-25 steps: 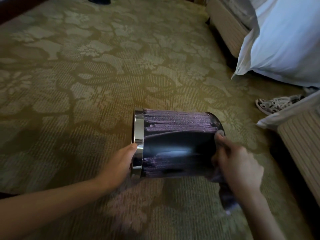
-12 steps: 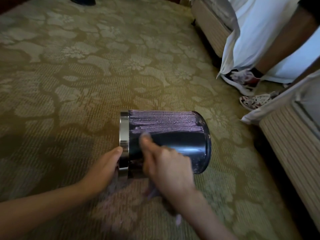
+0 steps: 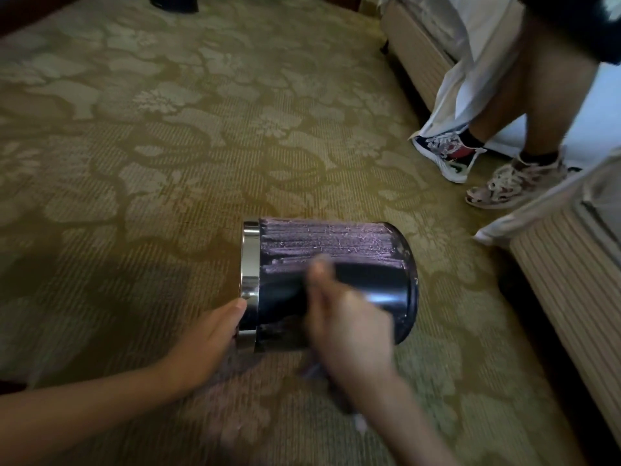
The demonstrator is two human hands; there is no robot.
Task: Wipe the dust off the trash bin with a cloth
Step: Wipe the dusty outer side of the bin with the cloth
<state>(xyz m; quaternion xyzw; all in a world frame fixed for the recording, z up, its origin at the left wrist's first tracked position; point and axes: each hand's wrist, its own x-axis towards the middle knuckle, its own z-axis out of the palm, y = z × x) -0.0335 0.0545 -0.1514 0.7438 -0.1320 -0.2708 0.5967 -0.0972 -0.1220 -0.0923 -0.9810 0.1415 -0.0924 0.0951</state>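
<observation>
Run from base to rim and back toward the middle within a second, the right hand [image 3: 349, 326] was caught blurred, closed round a dark cloth [image 3: 314, 369] of which only a trailing end was shown. A glossy black band had been cleared along the near side of the bin [image 3: 336, 243]. Streaked dust above it was left, so the wiping was judged partly done. The chrome rim [image 3: 250, 260] was gripped by the left hand [image 3: 208, 338]. The bin was laid sideways on the carpet [image 3: 151, 169], mouth leftward, between both hands. A bystander's trainers [image 3: 447, 156] were seen beyond.
</observation>
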